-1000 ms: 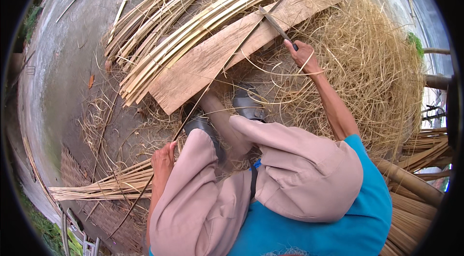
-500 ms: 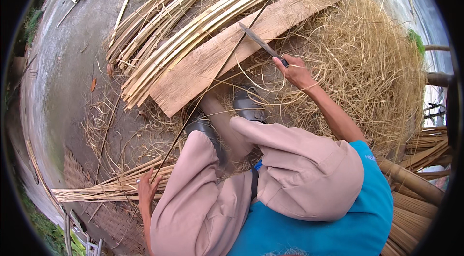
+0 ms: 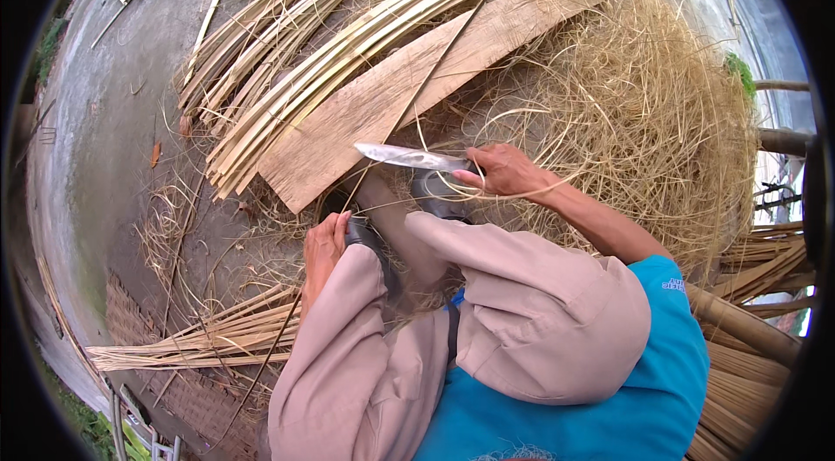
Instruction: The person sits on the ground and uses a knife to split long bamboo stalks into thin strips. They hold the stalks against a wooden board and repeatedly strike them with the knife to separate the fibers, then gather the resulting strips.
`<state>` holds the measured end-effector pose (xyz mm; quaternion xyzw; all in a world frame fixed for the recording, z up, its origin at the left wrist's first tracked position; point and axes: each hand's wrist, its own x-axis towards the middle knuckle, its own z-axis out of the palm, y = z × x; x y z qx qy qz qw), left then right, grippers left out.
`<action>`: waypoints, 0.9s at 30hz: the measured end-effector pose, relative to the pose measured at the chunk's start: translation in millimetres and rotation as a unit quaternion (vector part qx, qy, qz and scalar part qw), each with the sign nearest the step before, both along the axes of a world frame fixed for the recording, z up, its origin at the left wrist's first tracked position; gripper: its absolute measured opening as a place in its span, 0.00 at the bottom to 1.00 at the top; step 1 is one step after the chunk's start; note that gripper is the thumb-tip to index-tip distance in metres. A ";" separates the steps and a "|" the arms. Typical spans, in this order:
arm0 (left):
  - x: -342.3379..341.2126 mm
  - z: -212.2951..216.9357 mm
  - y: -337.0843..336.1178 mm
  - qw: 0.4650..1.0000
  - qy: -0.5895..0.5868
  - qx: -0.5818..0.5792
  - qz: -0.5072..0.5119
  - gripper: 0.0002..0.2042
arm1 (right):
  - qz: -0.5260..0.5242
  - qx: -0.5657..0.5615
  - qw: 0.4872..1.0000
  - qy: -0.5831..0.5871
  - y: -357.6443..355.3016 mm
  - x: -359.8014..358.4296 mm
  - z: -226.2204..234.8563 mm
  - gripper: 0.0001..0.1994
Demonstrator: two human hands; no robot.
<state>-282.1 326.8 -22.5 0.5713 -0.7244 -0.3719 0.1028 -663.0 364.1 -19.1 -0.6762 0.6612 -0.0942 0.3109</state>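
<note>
My right hand (image 3: 507, 170) is closed around the handle of a knife (image 3: 404, 156). Its broad blade points left and lies across a long thin dark strip (image 3: 444, 57), apparently bamboo. Beside my left knee, my left hand (image 3: 325, 245) pinches the lower part of that strip. The strip slants up and right over a flat wooden board (image 3: 348, 132) on the ground. A pale thin shaving curls around the knife and my right wrist. Whether the blade's edge touches the strip I cannot tell.
Pale split strips (image 3: 374, 36) lie in long rows beyond the board. A large heap of curly shavings (image 3: 661, 130) covers the right side. Thin sticks (image 3: 200, 344) rest on a woven mat (image 3: 139, 313) at left. My shod feet and bent knees are close below my hands.
My left hand has slid up and right along the strip to my knee. My right hand has drawn the knife down and left, turning the blade nearly level.
</note>
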 end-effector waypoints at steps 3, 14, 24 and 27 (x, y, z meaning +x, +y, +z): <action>37.7 6.4 13.5 0.999 0.041 0.017 0.006 0.18 | -0.125 -0.063 0.988 0.063 -32.2 -63.7 -21.5 0.26; 96.8 14.7 37.2 0.985 0.076 0.145 0.055 0.18 | -0.205 -0.091 0.968 0.109 -92.1 -152.6 -14.2 0.31; 118.7 -24.7 15.6 0.981 0.122 0.149 0.031 0.12 | -0.286 -0.112 0.951 0.031 -85.0 -76.5 -38.7 0.34; 50.3 -25.4 -0.6 0.983 0.132 -0.115 -0.059 0.17 | -0.328 -0.120 0.936 -0.047 -73.1 -49.5 -53.8 0.34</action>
